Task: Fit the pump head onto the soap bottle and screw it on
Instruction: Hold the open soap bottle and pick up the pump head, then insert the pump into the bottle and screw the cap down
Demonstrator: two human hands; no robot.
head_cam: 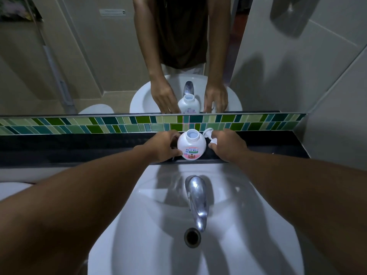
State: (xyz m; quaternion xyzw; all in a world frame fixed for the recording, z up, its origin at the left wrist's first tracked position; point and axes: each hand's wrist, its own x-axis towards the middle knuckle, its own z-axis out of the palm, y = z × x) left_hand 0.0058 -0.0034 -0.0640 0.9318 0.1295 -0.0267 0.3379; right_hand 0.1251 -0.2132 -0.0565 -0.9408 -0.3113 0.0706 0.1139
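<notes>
A squat white soap bottle point(191, 144) with a pink label stands upright on the black ledge point(79, 147) behind the sink, its threaded neck uncovered. My left hand point(161, 145) wraps around the bottle's left side. The white pump head point(210, 135) lies just right of the bottle, and my right hand point(228, 144) has its fingers closed on it. Part of the pump head is hidden under my fingers.
A white sink point(248, 245) with a chrome tap point(196, 199) and a drain point(192, 237) lies below the ledge. A green mosaic tile strip point(99, 125) and a mirror point(89, 56) rise behind it. A tiled wall point(317, 86) closes the right side.
</notes>
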